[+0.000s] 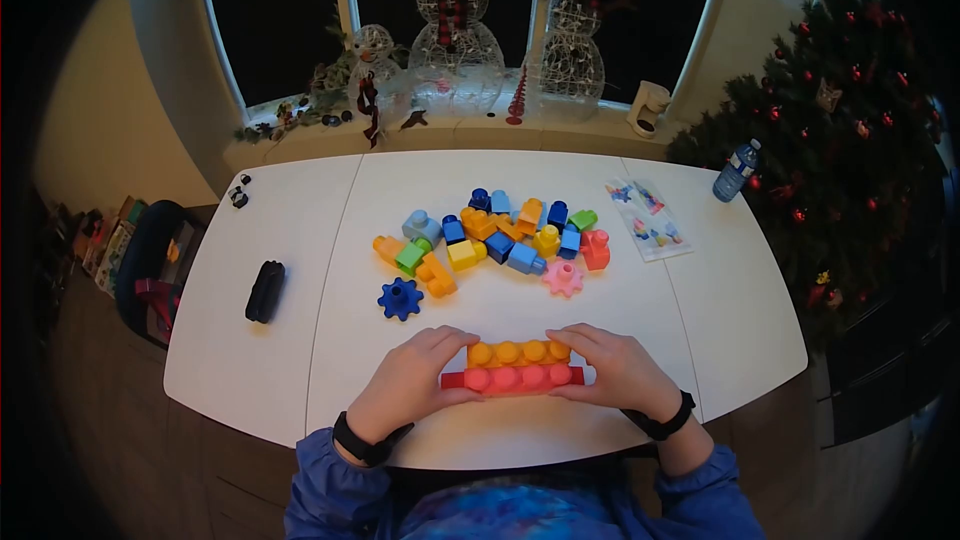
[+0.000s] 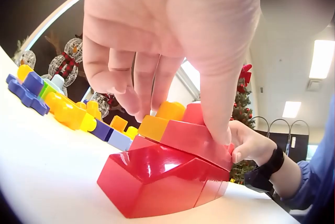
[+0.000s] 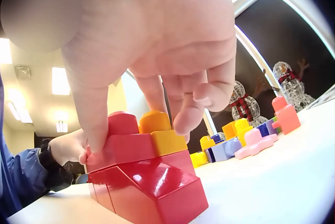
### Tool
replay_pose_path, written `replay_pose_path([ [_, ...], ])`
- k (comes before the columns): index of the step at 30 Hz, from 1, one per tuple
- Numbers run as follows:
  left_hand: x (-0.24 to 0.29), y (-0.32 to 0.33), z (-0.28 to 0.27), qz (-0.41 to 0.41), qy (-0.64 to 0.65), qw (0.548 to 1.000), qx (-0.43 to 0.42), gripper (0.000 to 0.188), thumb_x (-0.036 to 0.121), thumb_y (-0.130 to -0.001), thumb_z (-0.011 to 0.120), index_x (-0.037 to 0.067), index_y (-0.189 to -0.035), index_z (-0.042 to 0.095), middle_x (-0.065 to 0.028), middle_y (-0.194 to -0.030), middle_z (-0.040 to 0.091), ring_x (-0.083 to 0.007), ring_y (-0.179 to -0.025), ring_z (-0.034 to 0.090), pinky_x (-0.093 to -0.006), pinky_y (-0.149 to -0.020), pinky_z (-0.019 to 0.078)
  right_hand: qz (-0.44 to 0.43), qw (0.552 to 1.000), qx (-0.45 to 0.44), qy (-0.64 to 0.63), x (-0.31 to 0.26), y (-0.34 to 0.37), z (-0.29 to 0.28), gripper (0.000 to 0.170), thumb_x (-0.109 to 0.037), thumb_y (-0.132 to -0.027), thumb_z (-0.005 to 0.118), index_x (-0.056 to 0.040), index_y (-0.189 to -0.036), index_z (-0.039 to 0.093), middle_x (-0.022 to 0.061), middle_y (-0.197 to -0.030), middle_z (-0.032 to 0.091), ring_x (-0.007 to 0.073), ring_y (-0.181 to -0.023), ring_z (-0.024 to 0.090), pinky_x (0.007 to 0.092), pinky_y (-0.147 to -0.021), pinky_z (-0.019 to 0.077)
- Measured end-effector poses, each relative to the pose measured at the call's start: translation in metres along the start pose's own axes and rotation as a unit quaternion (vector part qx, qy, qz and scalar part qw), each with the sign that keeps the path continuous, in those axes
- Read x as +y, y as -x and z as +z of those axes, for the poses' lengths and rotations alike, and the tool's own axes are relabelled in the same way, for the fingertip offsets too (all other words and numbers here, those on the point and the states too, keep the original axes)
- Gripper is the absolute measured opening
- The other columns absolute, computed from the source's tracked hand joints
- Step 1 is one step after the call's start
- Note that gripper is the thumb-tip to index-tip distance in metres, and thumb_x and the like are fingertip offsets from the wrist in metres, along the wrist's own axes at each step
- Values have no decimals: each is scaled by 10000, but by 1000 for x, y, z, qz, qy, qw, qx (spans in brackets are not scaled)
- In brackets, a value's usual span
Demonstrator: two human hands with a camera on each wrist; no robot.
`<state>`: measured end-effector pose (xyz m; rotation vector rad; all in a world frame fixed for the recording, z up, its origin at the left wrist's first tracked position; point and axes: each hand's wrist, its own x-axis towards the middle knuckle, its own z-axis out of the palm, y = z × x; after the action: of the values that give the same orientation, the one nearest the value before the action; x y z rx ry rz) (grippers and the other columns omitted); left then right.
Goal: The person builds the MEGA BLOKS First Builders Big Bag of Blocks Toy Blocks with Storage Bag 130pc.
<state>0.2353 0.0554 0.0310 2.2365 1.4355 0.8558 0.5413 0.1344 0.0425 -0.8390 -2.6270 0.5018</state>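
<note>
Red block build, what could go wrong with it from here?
The left hand and right hand grip opposite ends, so uneven pressure might tilt it. The orange brick and pink brick lie side by side on the red base; either could pop loose if not fully seated.

Long block (image 1: 518, 352), orange, long block beside it (image 1: 518, 377), coral red, sloped base (image 2: 157, 179), glossy red, surface (image 1: 400, 430), white, gear (image 1: 400, 298), dark blue

Joined blocks (image 1: 520, 378): lower centre of frame, before the loose blocks (image 1: 466, 256) on the desk (image 1: 420, 440). Case (image 1: 265, 291): desk, left. Packet (image 1: 648, 218) and bottle (image 1: 737, 170): desk, upper right. Sill (image 1: 470, 127): behind desk, bearing snowman figures (image 1: 457, 50).
</note>
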Motion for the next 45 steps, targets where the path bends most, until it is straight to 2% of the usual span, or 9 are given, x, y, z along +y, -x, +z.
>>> replay_pose_path([
  [7,-3,-12,-3,-26,-8,1000,-8,645,319,-719,946,60,-1237,661,-111,-1126,686,-294,-922,650,-371,-802,566,7,1000,-19,8,6,-9,-1,758,-350,-835,859,-79,-1476,559,165,-1308,687,356,-1108,703,401,-914,590],
  [10,-6,-17,-6,-56,4,998,-26,617,312,-749,912,50,-1239,644,-134,-1172,674,-359,-1107,644,-421,-928,538,7,1000,-27,7,7,-14,-2,760,-345,-842,853,-70,-1483,550,176,-1320,684,367,-1112,701,405,-928,587],
  [13,-18,-18,1,-23,2,1000,6,652,318,-720,948,65,-1245,656,-105,-1145,675,-283,-887,636,-363,-776,561,12,999,-32,5,7,-17,-2,759,-342,-842,853,-65,-1481,551,180,-1321,684,368,-1114,701,403,-934,586],
  [28,-9,-18,-7,-23,-19,999,-15,634,323,-745,934,61,-1252,656,-118,-1145,675,-285,-934,655,-349,-768,561,-7,999,-42,-22,17,-20,-4,716,-367,-854,832,-59,-1447,573,157,-1335,681,348,-1129,694,403,-938,582],
  [31,-10,-30,-26,-59,70,994,-54,618,335,-766,925,54,-1243,652,-112,-1111,685,-264,-916,658,-345,-768,556,-1,999,-40,-29,16,-20,-4,727,-350,-834,857,-64,-1445,586,160,-1312,694,349,-1127,700,394,-938,586],
  [34,-31,-51,-34,-91,47,995,-11,548,316,-800,906,41,-1205,662,-108,-1072,694,-251,-915,659,-348,-771,554,7,999,-42,-31,15,-21,-4,728,-340,-825,869,-68,-1442,594,161,-1301,700,349,-1124,705,390,-935,590],
  [38,-61,-75,-31,-59,-92,992,57,378,259,-846,853,21,-1100,707,-128,-1036,690,-307,-936,656,-382,-822,550,-11,999,-35,-26,18,-19,-3,696,-365,-858,826,-69,-1437,578,143,-1340,679,341,-1109,700,395,-919,589],
  [41,-83,-87,-34,-75,-173,979,75,305,200,-861,806,14,-1083,709,-147,-1041,690,-356,-960,653,-414,-861,545,-10,999,-34,-29,18,-20,-3,688,-367,-861,823,-66,-1430,580,143,-1336,680,344,-1099,702,394,-913,591],
  [45,-99,-94,-35,-116,-170,978,42,265,118,-832,760,33,-1079,713,-157,-1077,688,-381,-997,643,-435,-871,543,-7,999,-34,-26,18,-19,-1,692,-375,-864,821,-67,-1434,578,141,-1343,678,344,-1106,701,395,-912,592],
])
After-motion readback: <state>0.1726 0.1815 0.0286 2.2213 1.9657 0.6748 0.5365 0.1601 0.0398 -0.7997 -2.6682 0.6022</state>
